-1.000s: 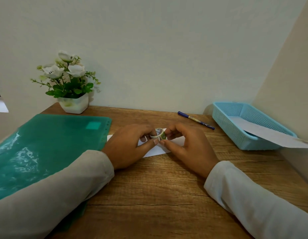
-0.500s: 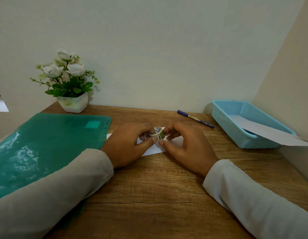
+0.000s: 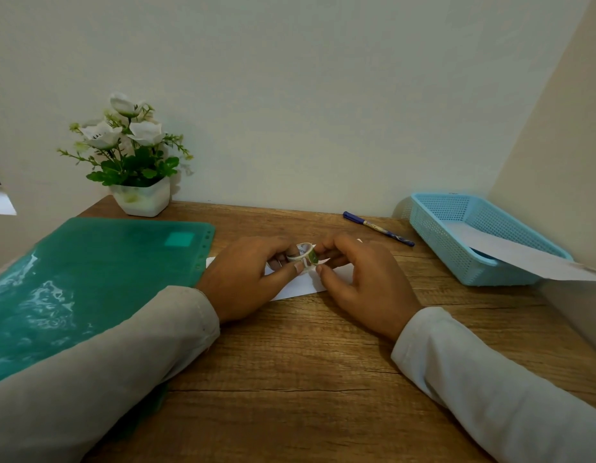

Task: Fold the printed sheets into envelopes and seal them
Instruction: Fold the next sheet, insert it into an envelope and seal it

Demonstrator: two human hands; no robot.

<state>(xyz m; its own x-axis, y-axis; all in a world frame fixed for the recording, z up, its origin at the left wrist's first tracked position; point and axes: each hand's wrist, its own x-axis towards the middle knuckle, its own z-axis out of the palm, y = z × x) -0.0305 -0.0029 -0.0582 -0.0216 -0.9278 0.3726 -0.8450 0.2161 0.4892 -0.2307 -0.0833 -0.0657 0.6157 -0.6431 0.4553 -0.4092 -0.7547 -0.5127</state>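
**Two hands hold a small tape roll over a folded sheet on a wooden surface**

At far left a green plastic folder point(image 3: 89, 279) lies flat. Its near corner is hidden under the left sleeve point(image 3: 106, 379), and its left edge is cut off by the frame. Behind it, by the wall, stands a white pot of artificial flowers point(image 3: 136, 162).

In the middle, the left grip point(image 3: 253, 279) is curled round a small tape roll point(image 3: 305, 252), with the thumb below it and fingers behind. The right grip point(image 3: 360, 279) pinches at the roll's right side. A short pale strip sticks out there, too small to tell whether the fingertips hold the strip or the roll itself.

Beneath both hands the folded sheet point(image 3: 300, 284) lies flat on the surface point(image 3: 290, 379). Only a white wedge between the wrists and a sliver by the folder show, so its folds and print cannot be made out.

Further right a blue pen point(image 3: 378, 228) lies near the wall. A pale blue basket point(image 3: 457, 235) holds a loose sheet point(image 3: 530, 259) that hangs over its near rim and runs out of frame.

Compared with half a second ago, both hands and the roll sit in nearly the same place, and the pale strip at the roll stands out more clearly. Everything else is unmoved.
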